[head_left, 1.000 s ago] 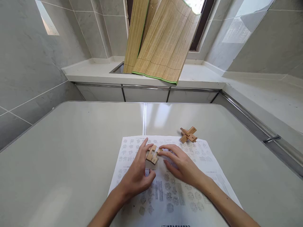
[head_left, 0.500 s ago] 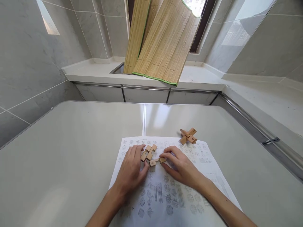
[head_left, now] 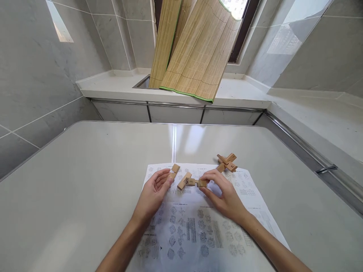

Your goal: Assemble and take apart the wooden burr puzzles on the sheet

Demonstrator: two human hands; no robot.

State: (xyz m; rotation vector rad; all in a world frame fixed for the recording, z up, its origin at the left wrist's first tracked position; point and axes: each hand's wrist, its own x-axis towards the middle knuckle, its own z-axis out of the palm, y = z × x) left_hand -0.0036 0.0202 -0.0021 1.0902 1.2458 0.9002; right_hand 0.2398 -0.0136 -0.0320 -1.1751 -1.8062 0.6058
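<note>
My left hand is closed on a notched wooden puzzle piece, thumb and fingers at its near end. Between the hands lies another notched wooden puzzle piece, slanting on the paper. My right hand pinches the right end of a third wooden puzzle piece, which has a thin middle and a marking on its left block. That left block meets or overlaps the slanted piece; I cannot tell whether they interlock. Beneath everything is a printed instruction sheet with rows of small diagrams.
A cross-shaped cluster of joined wooden pieces sits beyond my right hand, at the sheet's far edge. The pale table extends around the paper. Behind it are a ledge and a hanging bamboo blind.
The left piece has come apart from the slanted one, with my left hand now around its near end. My right hand has carried its piece up and rightward to the slanted piece.
</note>
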